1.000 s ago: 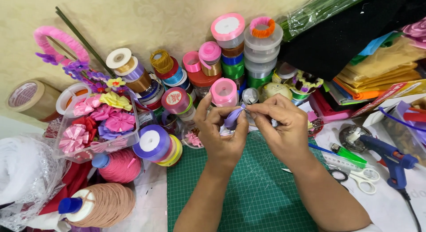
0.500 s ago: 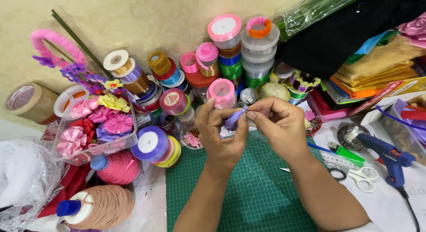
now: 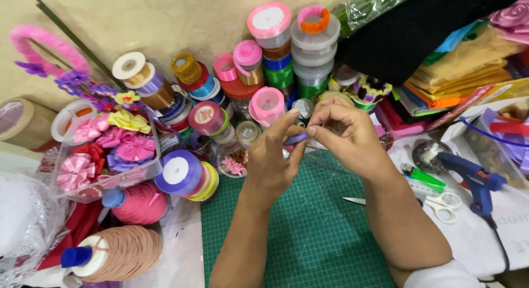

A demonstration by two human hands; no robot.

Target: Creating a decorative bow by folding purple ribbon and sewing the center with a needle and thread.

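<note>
My left hand (image 3: 270,158) and my right hand (image 3: 344,133) meet above the far edge of a green cutting mat (image 3: 308,238). Between their fingertips they pinch a small folded piece of purple ribbon (image 3: 296,138). Most of the ribbon piece is hidden by my fingers. Both hands are raised off the mat.
Many ribbon spools (image 3: 264,56) stand stacked along the wall. A clear box of ribbon flowers (image 3: 110,150) sits at left, with yarn cones (image 3: 124,252) below. Right of the mat lie scissors (image 3: 435,202), a blue glue gun (image 3: 474,175) and a green lighter (image 3: 421,175). Folded fabrics (image 3: 463,73) pile at far right.
Both hands have turned the purple ribbon piece, so it now shows flatter and narrower between the fingertips. The camera view has shifted slightly, moving everything left and up.
</note>
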